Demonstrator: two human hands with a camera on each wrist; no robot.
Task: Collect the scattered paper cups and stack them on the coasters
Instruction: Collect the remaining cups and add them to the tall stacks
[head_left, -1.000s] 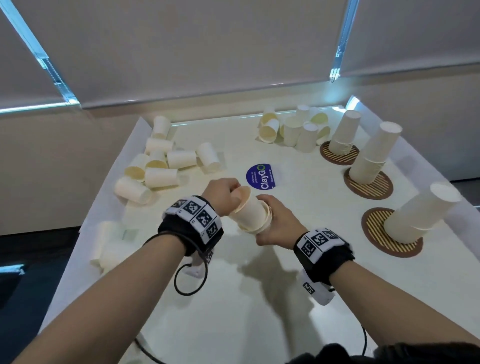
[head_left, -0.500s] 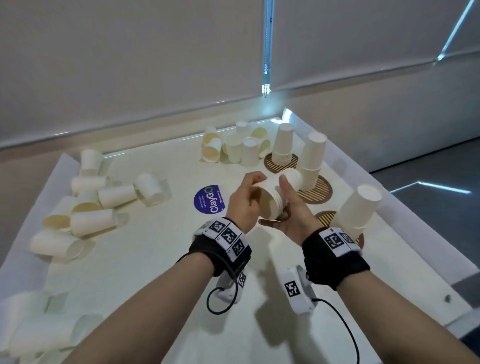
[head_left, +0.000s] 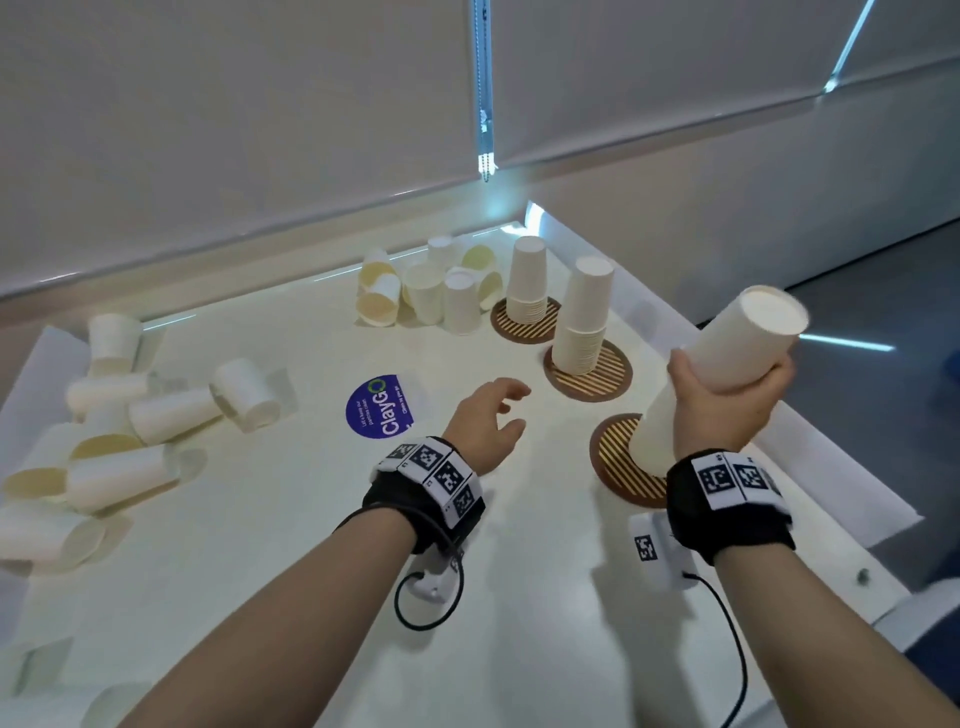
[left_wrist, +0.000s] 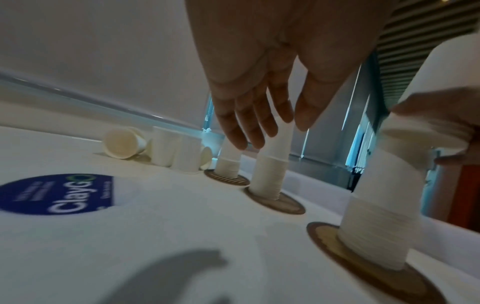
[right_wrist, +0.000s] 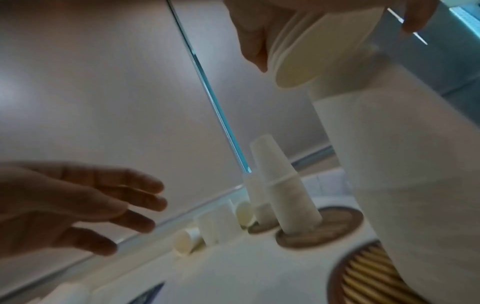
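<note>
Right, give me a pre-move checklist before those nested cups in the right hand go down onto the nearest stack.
1. Grip: right hand wraps the held nested cups: ok.
2. Orientation: held cups are upside down, open rim facing the nearest stack: ok.
3. Alignment: held cups tilt against the stack top, not square over it in the right wrist view: not ok.
4. Base: stack sits on the nearest coaster: ok.
5. Left hand open, holding nothing, apart from the stack, free to steady it: ok.
6. Neighbouring middle stack stands apart from the landing path: ok.
</note>
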